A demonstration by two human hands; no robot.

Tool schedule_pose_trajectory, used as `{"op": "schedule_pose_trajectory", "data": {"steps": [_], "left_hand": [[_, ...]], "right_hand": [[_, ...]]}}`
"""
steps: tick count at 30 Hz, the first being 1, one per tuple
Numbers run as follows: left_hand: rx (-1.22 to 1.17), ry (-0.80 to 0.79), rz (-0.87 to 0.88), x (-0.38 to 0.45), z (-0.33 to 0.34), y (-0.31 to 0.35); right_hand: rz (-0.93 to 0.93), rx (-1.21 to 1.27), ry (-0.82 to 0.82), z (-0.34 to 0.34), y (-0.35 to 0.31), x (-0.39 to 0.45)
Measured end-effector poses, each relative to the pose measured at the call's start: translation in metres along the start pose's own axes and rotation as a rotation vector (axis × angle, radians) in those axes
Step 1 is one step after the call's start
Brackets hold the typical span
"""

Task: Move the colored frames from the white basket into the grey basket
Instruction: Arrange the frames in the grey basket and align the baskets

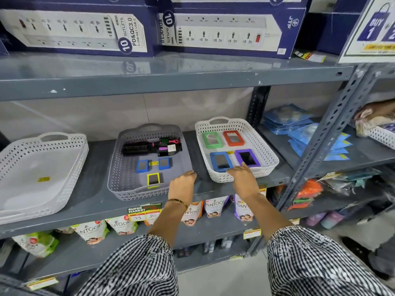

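Observation:
The white basket (269, 154) stands on the grey shelf and holds a green frame (211, 139), an orange frame (233, 138), a blue frame (221, 161) and a purple frame (248, 158). To its left, the grey basket (119, 167) holds two small blue frames (142, 166), a yellow-green frame (153, 179) and a black hairbrush (136, 148). My right hand (242, 178) reaches over the white basket's front rim, fingertips touching the blue and purple frames, gripping nothing. My left hand (182, 182) rests by the grey basket's right front corner, holding nothing.
A second white basket (64, 159) sits at the far left of the shelf. Power-strip boxes (222, 33) fill the shelf above. Blue packets (310, 135) lie to the right behind a slanted metal upright (333, 129). Pouches (213, 207) hang below the shelf edge.

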State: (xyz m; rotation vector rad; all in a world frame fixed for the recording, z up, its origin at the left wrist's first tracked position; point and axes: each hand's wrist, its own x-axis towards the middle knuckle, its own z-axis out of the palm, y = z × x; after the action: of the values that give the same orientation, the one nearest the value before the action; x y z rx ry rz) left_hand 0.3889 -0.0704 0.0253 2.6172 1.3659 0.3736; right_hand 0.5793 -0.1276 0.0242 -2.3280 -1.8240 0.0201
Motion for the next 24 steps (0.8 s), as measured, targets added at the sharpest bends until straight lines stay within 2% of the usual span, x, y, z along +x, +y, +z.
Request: {"op": "schedule_pose_trajectory", "data": {"steps": [24], "left_hand": [[-0.015,-0.004,-0.035,-0.0015,-0.0005,-0.0069]], "right_hand": [[-0.007,-0.043,-0.068,-0.0061,0.0015,-0.0004]]}}
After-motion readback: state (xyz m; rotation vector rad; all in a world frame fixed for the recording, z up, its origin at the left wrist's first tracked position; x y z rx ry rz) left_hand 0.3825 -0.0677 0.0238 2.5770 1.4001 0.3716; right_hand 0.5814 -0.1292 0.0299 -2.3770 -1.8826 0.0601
